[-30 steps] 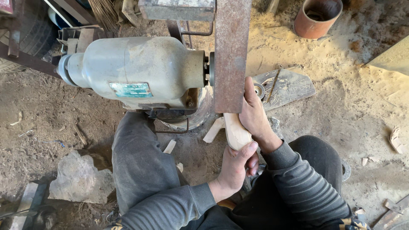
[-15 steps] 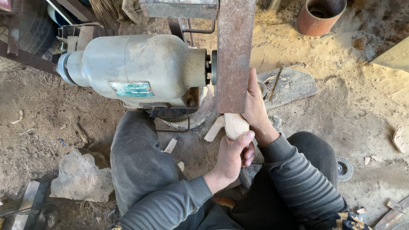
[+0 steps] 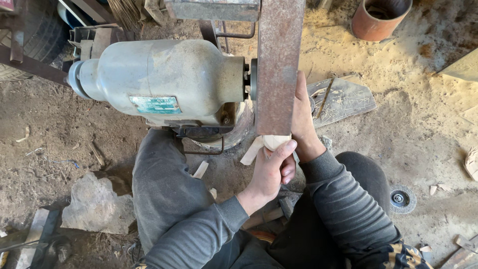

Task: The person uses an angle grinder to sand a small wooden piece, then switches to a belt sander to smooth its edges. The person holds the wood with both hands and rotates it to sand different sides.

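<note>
A pale wooden piece (image 3: 277, 141) sticks out from under the lower end of a rusty brown sanding belt (image 3: 279, 65) that runs down the middle of the view. My left hand (image 3: 271, 172) grips the near end of the wood from below. Along the belt's right edge lies my right hand (image 3: 301, 112), fingers stretched upward and pressed on the wood behind the belt. Most of the wood is hidden by the belt. A grey-green electric motor (image 3: 164, 82) drives the belt from the left.
Sawdust covers the ground at the right. A rust-coloured metal pot (image 3: 378, 17) stands at the top right. A flat metal plate (image 3: 343, 99) lies beyond my right hand. A grey rock (image 3: 94, 204) sits at lower left, a round wire disc (image 3: 401, 198) at lower right.
Both hands have pushed the wooden piece up and further under the belt, so less of it shows. My right hand now reaches higher along the belt's edge.
</note>
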